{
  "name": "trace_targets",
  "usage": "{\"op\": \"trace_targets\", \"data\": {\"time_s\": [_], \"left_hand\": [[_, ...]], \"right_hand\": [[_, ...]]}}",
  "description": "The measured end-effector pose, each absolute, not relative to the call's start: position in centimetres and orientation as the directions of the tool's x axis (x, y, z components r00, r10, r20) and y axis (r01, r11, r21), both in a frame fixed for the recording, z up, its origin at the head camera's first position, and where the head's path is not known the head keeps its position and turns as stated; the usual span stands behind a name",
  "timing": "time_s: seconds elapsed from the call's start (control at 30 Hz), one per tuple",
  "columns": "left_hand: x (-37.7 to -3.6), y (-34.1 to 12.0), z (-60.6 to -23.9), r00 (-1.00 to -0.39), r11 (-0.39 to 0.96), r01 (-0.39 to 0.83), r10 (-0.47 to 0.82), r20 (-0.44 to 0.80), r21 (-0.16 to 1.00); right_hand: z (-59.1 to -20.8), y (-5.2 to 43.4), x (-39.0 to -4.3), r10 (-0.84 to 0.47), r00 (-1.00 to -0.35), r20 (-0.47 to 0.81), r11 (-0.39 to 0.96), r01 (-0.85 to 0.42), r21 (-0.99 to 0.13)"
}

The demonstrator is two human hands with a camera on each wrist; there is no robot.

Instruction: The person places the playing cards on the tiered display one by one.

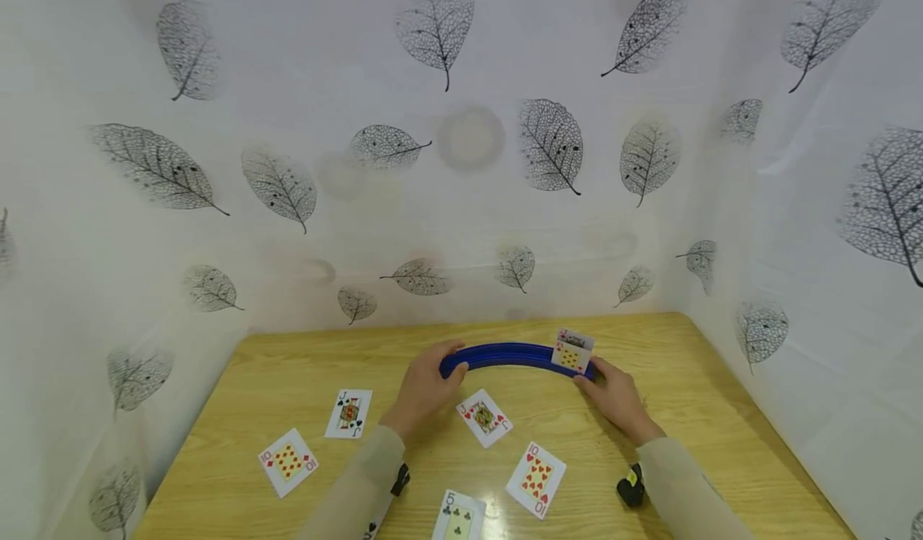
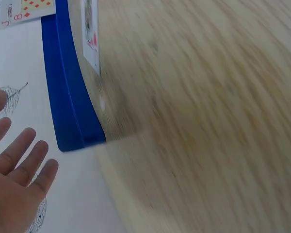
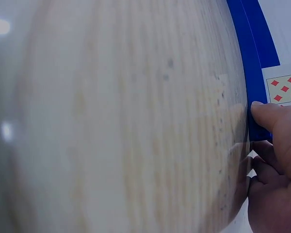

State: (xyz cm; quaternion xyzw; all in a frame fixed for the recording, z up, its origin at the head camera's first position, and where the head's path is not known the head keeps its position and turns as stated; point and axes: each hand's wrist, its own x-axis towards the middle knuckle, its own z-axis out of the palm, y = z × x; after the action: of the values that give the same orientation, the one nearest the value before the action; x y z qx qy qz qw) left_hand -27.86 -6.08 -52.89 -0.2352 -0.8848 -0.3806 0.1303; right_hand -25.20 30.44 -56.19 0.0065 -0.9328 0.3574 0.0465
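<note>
While my right hand [image 1: 616, 396] grips the right end of the curved blue card holder [image 1: 505, 356] at the far middle of the surface [image 1: 721, 412], my left hand [image 1: 425, 388] rests open-fingered beside its left end.

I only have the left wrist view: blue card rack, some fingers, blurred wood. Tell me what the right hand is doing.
Observer: The right hand grips the right end of the blue card rack, thumb on its edge.
Operator: Report any cards in the rack.
Observer: Two stand at its right end; the front one shows red diamonds.
Operator: List the cards on the table.
Observer: Five lie face up on the wooden table: two jacks, two tens and a five of clubs.
</note>
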Motion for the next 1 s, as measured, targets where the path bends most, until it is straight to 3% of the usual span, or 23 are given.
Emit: {"op": "trace_targets", "data": {"time_s": [0.23, 0.5, 1.0], "left_hand": [[-27.5, -9.4, -53.1, -0.881, 0.677, 0.466, 0.296, 0.369, 0.569], [-26.9, -12.8, -52.9, -0.952, 0.733, 0.304, 0.208, 0.226, 0.608], [-24.8, -19.4, -53.2, -0.927, 0.752, 0.365, 0.236, 0.292, 0.549]], "right_hand": [[-56.1, 30.4, -25.1, 0.021, -0.995, 0.1, 0.749, -0.05, -0.66], [-56.0, 30.4, -25.1, 0.02, -0.996, 0.09, 0.748, -0.045, -0.663], [-56.5, 30.5, -25.2, 0.004, -0.991, 0.135, 0.756, -0.085, -0.649]]}}
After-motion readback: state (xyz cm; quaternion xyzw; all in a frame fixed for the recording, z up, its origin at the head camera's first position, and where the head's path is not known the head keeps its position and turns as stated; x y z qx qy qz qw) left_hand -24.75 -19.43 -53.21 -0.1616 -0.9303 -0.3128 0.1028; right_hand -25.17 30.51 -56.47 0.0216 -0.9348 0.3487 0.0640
